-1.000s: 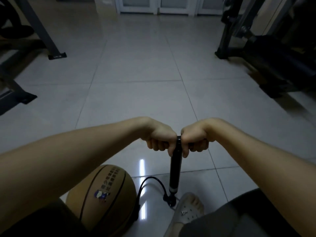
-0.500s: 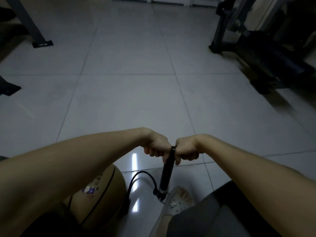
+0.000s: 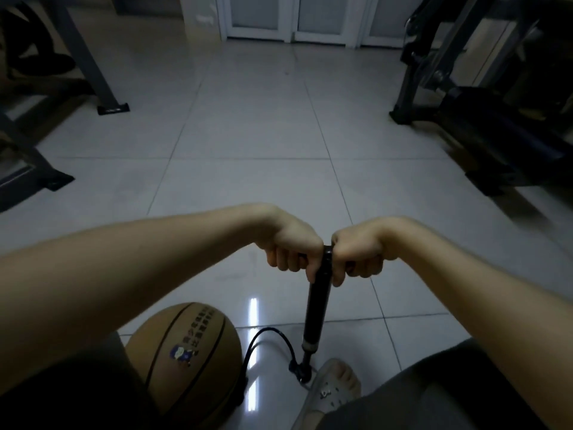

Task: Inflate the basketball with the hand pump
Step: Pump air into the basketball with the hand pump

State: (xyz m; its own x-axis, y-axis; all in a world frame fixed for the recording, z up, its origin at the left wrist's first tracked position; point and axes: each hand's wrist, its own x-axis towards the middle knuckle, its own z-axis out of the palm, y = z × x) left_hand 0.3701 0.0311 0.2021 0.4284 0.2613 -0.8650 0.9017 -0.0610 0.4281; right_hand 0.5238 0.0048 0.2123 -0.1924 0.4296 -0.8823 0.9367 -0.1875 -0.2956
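Note:
A black hand pump (image 3: 316, 308) stands upright on the tiled floor, its foot beside my white slipper (image 3: 333, 389). My left hand (image 3: 293, 251) and my right hand (image 3: 356, 256) each grip one side of the pump's T-handle, knuckles up. A black hose (image 3: 266, 336) loops from the pump's base to the brown basketball (image 3: 186, 361), which sits on the floor at the lower left, against my left leg. The needle joint at the ball is hidden in shadow.
Dark metal frame legs (image 3: 93, 69) stand at the left. A black exercise machine (image 3: 483, 113) fills the right side. White doors (image 3: 291, 17) close the far end. Open tiled floor (image 3: 248, 135) lies ahead.
Both hands have risen with the handle since half a second ago, drawing the pump out longer. My head has tilted back up, showing more of the ball and the far doors.

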